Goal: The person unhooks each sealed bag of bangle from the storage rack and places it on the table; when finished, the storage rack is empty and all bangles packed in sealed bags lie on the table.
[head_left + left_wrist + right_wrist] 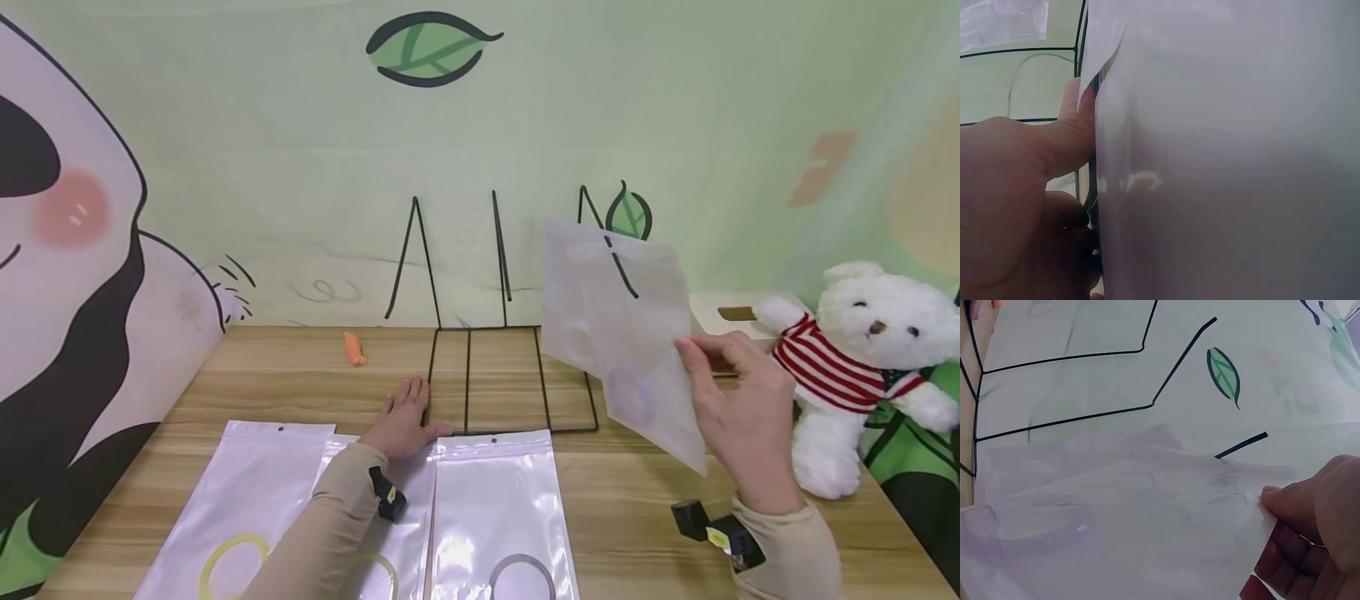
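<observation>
My right hand (738, 408) pinches the edge of a translucent white zip bag (577, 292) between thumb and fingers. A pale purple ring (1029, 534) shows through the bag. The bag overlaps the right prong of a black wire rack (547, 392), and the prong's end (624, 275) shows in front of the bag. My left hand (403, 425) rests at the rack's front left corner, fingers extended along the base wire and thumb near the front wire. In the left wrist view, a white bag close to the camera hides part of those fingers.
Three white zip bags lie along the front: a left bag (262, 467) with a yellow ring, a middle bag (416, 492), and a right bag (495, 492) with a grey ring. An orange piece (354, 348) lies behind. A white teddy bear (832, 450) sits right, beside a white box (712, 312).
</observation>
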A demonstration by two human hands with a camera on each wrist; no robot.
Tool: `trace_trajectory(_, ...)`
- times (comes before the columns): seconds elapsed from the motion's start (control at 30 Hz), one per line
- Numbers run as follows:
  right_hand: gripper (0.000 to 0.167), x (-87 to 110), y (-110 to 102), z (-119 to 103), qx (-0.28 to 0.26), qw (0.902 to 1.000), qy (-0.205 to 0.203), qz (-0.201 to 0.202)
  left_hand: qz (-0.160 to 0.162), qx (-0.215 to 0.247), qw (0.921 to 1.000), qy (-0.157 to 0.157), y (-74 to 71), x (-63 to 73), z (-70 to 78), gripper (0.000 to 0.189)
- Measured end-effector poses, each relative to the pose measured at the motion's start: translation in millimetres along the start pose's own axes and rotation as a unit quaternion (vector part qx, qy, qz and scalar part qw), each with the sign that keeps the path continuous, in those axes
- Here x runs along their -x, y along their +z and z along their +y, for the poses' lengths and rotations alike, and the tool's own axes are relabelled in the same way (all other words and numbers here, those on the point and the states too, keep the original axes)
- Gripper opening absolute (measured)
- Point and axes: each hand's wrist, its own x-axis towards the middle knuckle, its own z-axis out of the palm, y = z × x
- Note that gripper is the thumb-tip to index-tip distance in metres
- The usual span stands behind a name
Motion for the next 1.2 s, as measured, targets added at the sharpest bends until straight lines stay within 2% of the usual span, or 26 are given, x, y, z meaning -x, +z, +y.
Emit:
trace_trajectory(0.2,0.011,-0.5,-3.7,-3.6,0.007,0.9999,0.005,-0.014,0.003,0.000,1.0000,0.001,0.2,0.0,-0.1,0.089)
trace_trajectory(0.47,0.018,-0.5,-7.6,-7.2,0.046,0.9962,0.069,-0.024,0.007,-0.002,1.0000,0.002,0.5,0.6,0.0,0.090)
trace_trajectory(0.73,0.018,-0.7,-6.1,-3.0,0.065,0.9956,0.056,-0.037,0.003,-0.002,1.0000,0.000,-1.7,1.7,2.1,0.089)
trace_trajectory(0.97,0.018,-1.5,-6.3,-2.7,0.080,0.9961,0.033,-0.022,0.002,-0.007,1.0000,0.001,-2.2,1.9,2.2,0.089)
trace_trajectory(1.2,0.015,-1.7,-9.9,-2.3,0.089,0.9955,0.030,-0.016,0.001,-0.005,1.0000,0.002,-2.3,1.8,2.0,0.089)
